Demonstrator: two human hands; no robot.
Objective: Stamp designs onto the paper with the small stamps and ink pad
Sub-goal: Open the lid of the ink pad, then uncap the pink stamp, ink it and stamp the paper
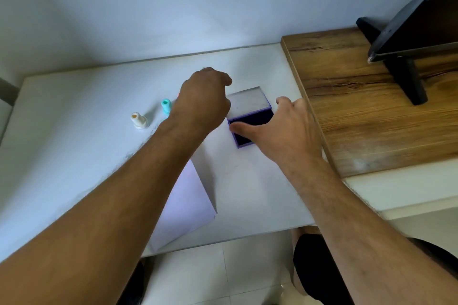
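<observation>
— Nearest the camera, what lies on the worktop [74, 156]?
— Paper [184, 205], a pale sheet at the front edge, partly under the left forearm.
— And the ink pad [241, 141]?
— Farther back, right of centre, purple, lid [249, 100] tipped open behind the dark pad.
— What is the right hand [285, 129] doing?
— Spread over the pad's right side, thumb lying across the near part of the dark pad, fingers loose. It grips nothing that I can see.
— The left hand [204, 101]?
— Curled, knuckles up, just left of the lid. Whether it holds something I cannot tell; a bit of red shows at its left edge.
— Stamps?
— A teal stamp [166, 106] stands just left of that wrist, a cream stamp [139, 120] farther left. A dark screen [421, 12] sits on the wooden board [359, 106] at right.
</observation>
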